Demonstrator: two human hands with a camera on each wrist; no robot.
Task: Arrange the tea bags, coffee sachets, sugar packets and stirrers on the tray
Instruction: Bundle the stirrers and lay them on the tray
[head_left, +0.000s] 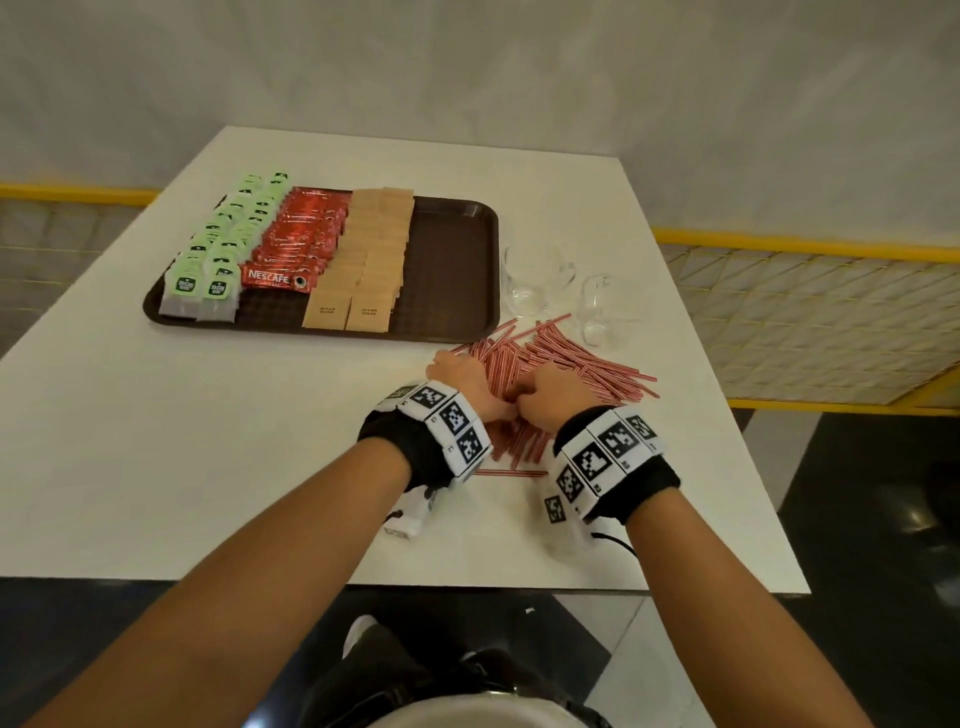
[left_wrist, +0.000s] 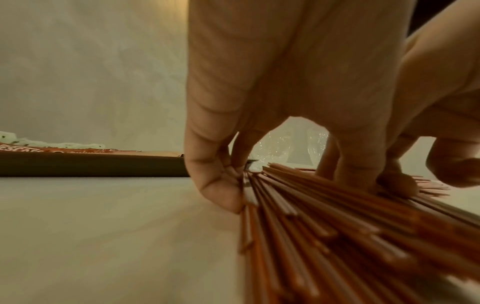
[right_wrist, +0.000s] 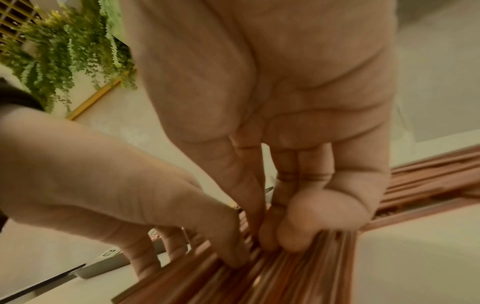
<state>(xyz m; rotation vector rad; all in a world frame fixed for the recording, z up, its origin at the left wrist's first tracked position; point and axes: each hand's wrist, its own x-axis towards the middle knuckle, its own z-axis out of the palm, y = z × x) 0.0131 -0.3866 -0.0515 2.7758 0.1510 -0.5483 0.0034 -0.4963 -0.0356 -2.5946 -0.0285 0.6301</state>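
Note:
A brown tray (head_left: 447, 260) holds rows of green tea bags (head_left: 228, 244), red coffee sachets (head_left: 301, 239) and brown sugar packets (head_left: 369, 249); its right part is bare. Red-and-white stirrers (head_left: 571, 358) lie in a loose pile on the white table, right of the tray's near corner. Both hands are on the pile's near end. My left hand (head_left: 460, 371) curls its fingers down around a bunch of stirrers (left_wrist: 324, 236). Close beside it, my right hand (head_left: 545, 389) pinches stirrers (right_wrist: 285, 277) between thumb and fingers (right_wrist: 298, 226).
Two clear glass cups (head_left: 535, 280) (head_left: 602, 312) stand just beyond the stirrer pile, right of the tray. One stray stirrer (head_left: 511, 473) lies between my wrists. The table's near edge (head_left: 467, 584) is below my forearms; a yellow railing (head_left: 779, 244) runs behind.

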